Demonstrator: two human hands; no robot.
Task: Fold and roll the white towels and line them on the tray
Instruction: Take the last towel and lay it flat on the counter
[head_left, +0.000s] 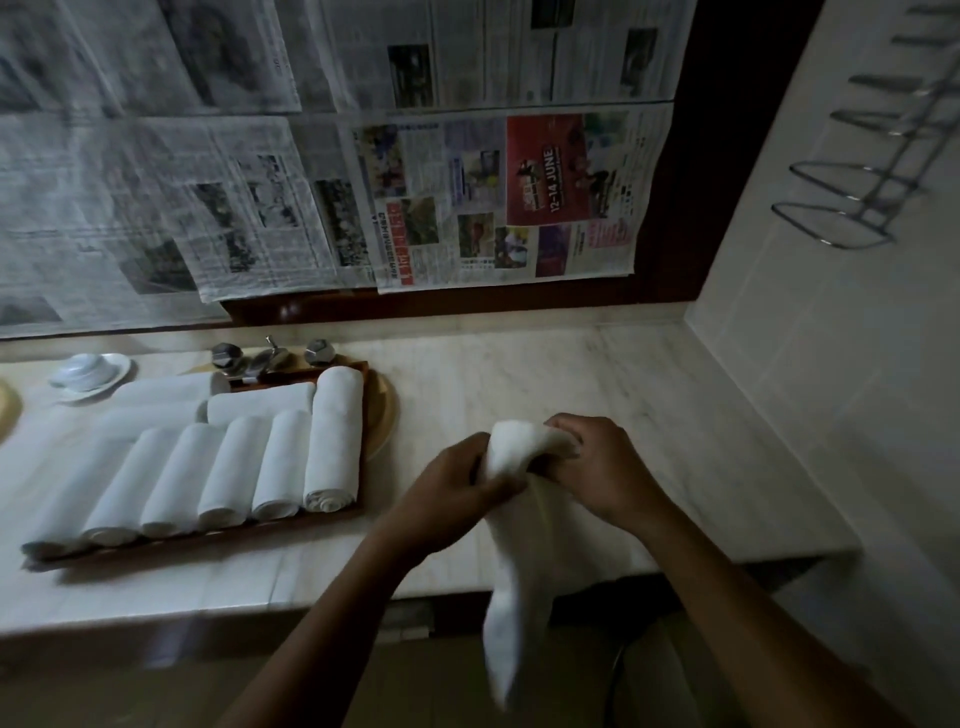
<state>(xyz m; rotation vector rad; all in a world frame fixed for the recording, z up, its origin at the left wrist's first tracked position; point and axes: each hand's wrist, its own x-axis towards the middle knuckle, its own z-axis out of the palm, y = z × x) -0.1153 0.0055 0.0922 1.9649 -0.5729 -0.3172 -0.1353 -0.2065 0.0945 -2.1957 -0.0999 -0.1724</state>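
A loose white towel (519, 551) hangs from both hands above the counter's front edge, its lower end dangling past the edge. My left hand (447, 493) grips its top from the left and my right hand (602, 467) grips it from the right. On the left, a dark wooden tray (363, 499) carries several rolled white towels (332, 441) side by side, with more rolls lying across behind them.
The pale marble counter (545, 374) ends at a tiled wall on the right, where a wire rack (852, 208) juts out. Metal tap handles (270, 356) stand behind the tray, and a white dish (91, 374) sits at the far left. Newspaper sheets (467, 197) cover the wall behind.
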